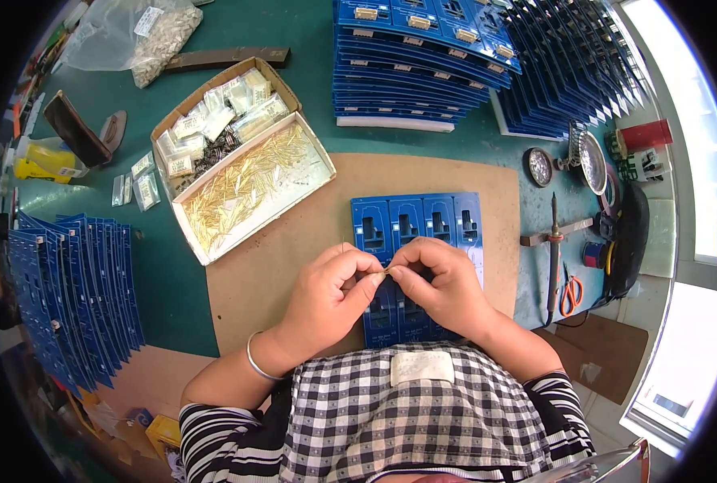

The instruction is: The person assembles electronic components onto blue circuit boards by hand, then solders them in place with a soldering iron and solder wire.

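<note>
Over a blue circuit board panel (464, 211) with dark rectangular cut-outs, my two hands meet fingertip to fingertip. My left hand (336, 283) is closed in a pinch, and so is my right hand (443, 286). Between their thumbs and forefingers is a thin gold-coloured pin (386, 272), mostly covered by the fingers. Another thin sliver stands up by the left forefinger. To the left, a divided cardboard box (323, 161) holds many loose gold pins (241, 187) in its near part. Small bags of parts (250, 101) and dark components lie in its far part.
A brown board (423, 167) lies under the panel. Stacked blue circuit boards stand at the back (411, 88) and left (72, 298). At the right are a soldering iron (554, 258), orange-handled scissors (571, 294) and a round metal tin (539, 167). A plastic bag of pale parts (165, 40) sits far left.
</note>
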The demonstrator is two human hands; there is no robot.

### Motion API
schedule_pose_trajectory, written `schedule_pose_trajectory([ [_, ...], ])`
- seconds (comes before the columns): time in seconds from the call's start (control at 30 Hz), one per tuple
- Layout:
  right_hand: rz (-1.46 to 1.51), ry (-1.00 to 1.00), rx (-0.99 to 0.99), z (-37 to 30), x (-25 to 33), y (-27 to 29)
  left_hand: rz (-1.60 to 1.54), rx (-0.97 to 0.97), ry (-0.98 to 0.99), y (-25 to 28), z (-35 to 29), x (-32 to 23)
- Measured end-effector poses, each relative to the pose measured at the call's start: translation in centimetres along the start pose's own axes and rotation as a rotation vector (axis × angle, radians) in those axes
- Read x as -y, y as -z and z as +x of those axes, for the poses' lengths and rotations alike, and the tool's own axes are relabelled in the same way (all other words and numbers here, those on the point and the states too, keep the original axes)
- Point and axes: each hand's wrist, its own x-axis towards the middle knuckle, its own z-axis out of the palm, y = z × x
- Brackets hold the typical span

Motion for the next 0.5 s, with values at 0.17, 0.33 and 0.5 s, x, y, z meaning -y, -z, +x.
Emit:
schedule_pose_trajectory([
  [0.17,-0.123,0.082,-0.07,0.8,-0.3,0.0,-0.002,-0.008,0.028,0.3,0.1,0.2],
  [0.33,-0.25,0.141,0.063,2.1,0.6,1.2,-0.063,-0.05,0.034,0.5,0.2,1.0],
  [0.5,-0.359,0.221,0.16,2.6,0.4,1.8,-0.051,-0.026,0.034,0.8,0.4,0.4],
])
